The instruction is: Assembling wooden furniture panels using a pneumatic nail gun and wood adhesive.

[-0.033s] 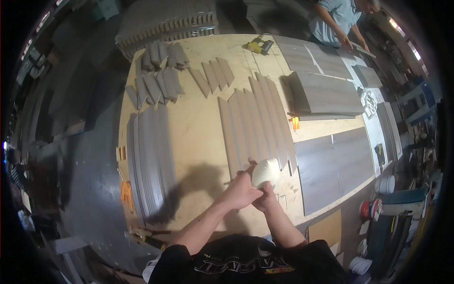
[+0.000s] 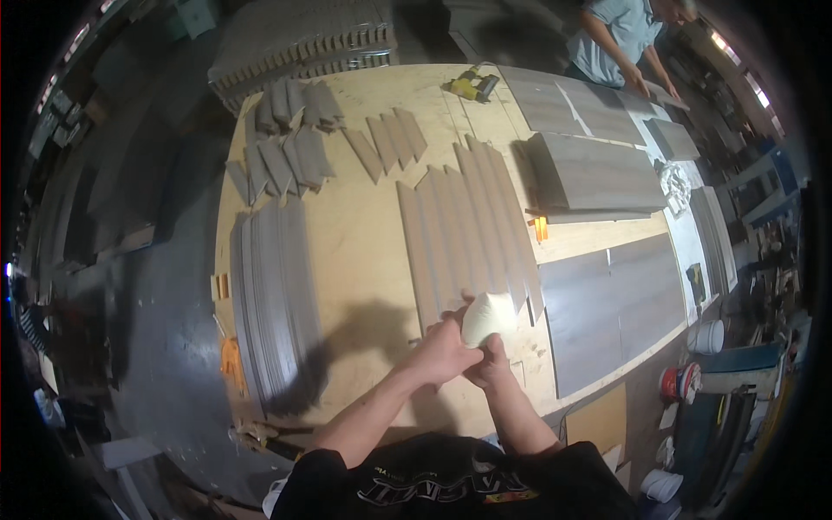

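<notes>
Both my hands are closed round a cream-white, rounded squeeze bottle [image 2: 490, 317], close above the near end of a row of angle-cut wood strips [image 2: 468, 234]. My left hand [image 2: 440, 352] wraps it from the left, and its fingers partly hide behind it. My right hand [image 2: 490, 364] grips its lower right side, thumb up along it. The bottle's lower end is hidden by my hands. Several brown strips lie side by side beyond it, their far ends pointed. Left of them, long grey strips [image 2: 273, 295] lie in a close row.
Short angle-cut pieces [image 2: 290, 160] and a few brown ones [image 2: 397, 141] lie farther back. A yellow-black power tool [image 2: 473, 85] rests at the table's far edge. Grey boards [image 2: 594, 173] are stacked right, with flat panels [image 2: 615, 295] nearer. Another person [image 2: 617, 39] works at the far right.
The view has shifted very slightly. My hands stay on the bottle in nearly the same place, with the bottle turned a little. The strips have not visibly moved.
</notes>
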Tool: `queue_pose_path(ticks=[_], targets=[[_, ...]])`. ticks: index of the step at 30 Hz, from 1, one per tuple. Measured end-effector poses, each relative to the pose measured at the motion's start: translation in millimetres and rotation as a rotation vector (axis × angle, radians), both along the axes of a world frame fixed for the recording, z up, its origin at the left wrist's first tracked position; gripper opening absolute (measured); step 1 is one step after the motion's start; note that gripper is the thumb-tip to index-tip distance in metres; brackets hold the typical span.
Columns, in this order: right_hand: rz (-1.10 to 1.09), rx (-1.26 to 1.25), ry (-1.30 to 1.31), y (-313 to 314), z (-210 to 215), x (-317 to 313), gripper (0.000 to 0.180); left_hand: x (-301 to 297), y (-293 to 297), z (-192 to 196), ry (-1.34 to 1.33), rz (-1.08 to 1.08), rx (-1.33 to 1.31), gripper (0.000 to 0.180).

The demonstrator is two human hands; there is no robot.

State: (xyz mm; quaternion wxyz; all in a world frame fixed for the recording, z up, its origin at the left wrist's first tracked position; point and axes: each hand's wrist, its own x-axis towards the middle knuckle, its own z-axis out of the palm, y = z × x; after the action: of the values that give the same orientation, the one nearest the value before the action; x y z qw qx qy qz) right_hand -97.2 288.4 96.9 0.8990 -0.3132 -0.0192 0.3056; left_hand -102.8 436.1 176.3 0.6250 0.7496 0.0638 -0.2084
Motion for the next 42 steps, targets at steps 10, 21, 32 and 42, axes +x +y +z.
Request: queue_pose_path(ticks=[10, 21, 32, 42], targets=[[-0.264, -0.056, 0.133, -13, 5, 142, 0.055, 99, 91, -77, -0.025, 0.187, -0.007, 0.060], [-0.443, -0.546, -0.054, 92, -91, 438, 0.046, 142, 176, -196, -0.256, 0.282, 1.129, 0.071], [-0.602, -1.045, -0.519, 218, -130, 571, 0.047, 142, 185, -208, -0.245, 0.271, 1.106, 0.071], [-0.602, -1.020, -0.670, 226, -141, 580, 0.051, 143, 185, -208, -0.265, 0.298, 1.152, 0.069]])
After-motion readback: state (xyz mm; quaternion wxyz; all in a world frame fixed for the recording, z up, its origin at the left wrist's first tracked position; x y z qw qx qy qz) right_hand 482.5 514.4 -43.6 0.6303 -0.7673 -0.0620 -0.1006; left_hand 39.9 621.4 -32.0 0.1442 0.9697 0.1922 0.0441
